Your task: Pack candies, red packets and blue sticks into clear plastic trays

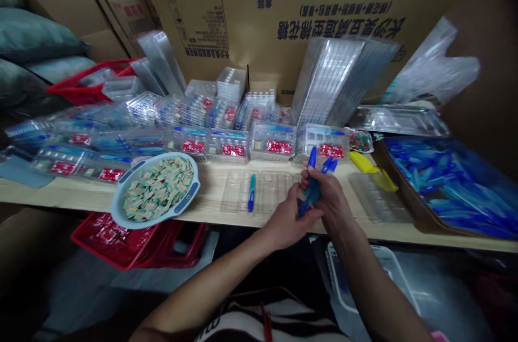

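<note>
The right hand (334, 196) grips several slim blue-and-teal plastic pen-shaped pieces (311, 190); the left hand (288, 221) pinches lower ends, partly hidden, number unclear.

Table (211, 183) front edge: passable gap between bowl (186, 203) and clear tray (237, 191). Stacked packs (273, 139) obstruct rear edge; carton (407, 203) blocks right end.

Carton (251, 34), print inverted, at twelve o'clock; stacked sacks (36, 34) at ten o'clock; clear plastic bag (431, 73) at two o'clock.
</note>
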